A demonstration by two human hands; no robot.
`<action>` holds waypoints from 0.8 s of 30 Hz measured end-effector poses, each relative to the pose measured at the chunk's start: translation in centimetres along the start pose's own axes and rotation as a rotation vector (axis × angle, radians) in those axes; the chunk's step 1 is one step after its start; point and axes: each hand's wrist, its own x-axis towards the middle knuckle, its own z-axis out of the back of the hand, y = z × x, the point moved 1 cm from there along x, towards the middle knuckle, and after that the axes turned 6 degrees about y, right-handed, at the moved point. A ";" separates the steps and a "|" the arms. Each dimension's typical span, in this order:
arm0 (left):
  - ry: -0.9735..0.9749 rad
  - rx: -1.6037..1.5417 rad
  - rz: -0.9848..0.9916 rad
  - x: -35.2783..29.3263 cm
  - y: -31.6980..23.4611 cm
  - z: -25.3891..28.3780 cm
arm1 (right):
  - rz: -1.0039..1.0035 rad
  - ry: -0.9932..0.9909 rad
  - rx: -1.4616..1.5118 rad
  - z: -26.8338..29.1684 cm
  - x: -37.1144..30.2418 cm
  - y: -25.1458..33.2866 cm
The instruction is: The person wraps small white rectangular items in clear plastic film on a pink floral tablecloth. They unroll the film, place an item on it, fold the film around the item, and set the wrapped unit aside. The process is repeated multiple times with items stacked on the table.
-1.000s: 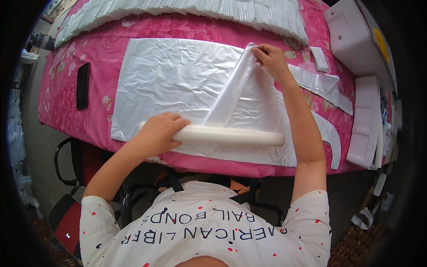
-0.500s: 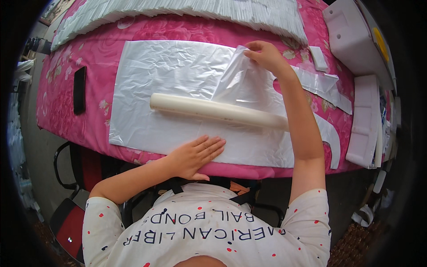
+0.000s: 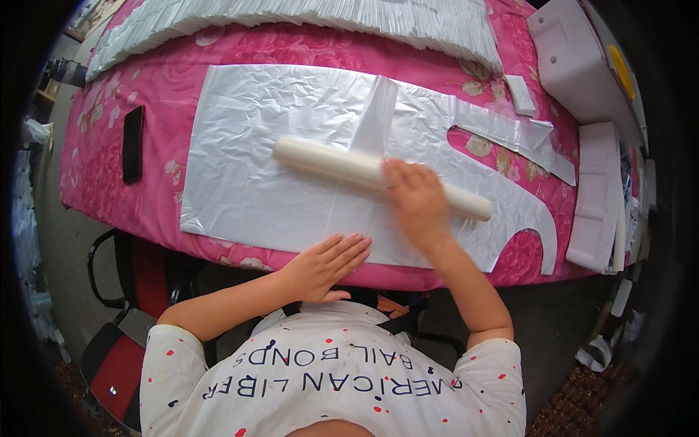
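R hand point(image 3: 416, 204) on roll point(image 3: 378, 177); L hand point(image 3: 324, 266) flat on sheet point(image 3: 277, 182).

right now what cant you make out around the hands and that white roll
- Head view: the right hand lies over the white roll, hiding that stretch of it and whether the fingers curl round it.
- The left hand covers the near edge of the plastic sheet.
- The dark flat object on the pink floral cloth is too small to identify.
- The white foam blocks are bent and cut off by the fisheye rim.
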 end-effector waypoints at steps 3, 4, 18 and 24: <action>0.018 -0.022 0.002 0.0 -0.1 0.3 | -0.154 0.099 -0.073 1.7 -0.3 -4.2; 0.027 -0.046 0.001 0.1 -0.1 0.3 | -0.221 0.017 -0.117 2.2 -0.6 -5.8; -0.033 0.161 0.054 0.3 -1.2 -0.8 | 0.055 0.038 0.149 0.7 -4.2 3.2; -0.004 0.201 0.065 -0.5 -2.6 -1.9 | 0.055 -0.067 0.098 -0.3 0.4 0.2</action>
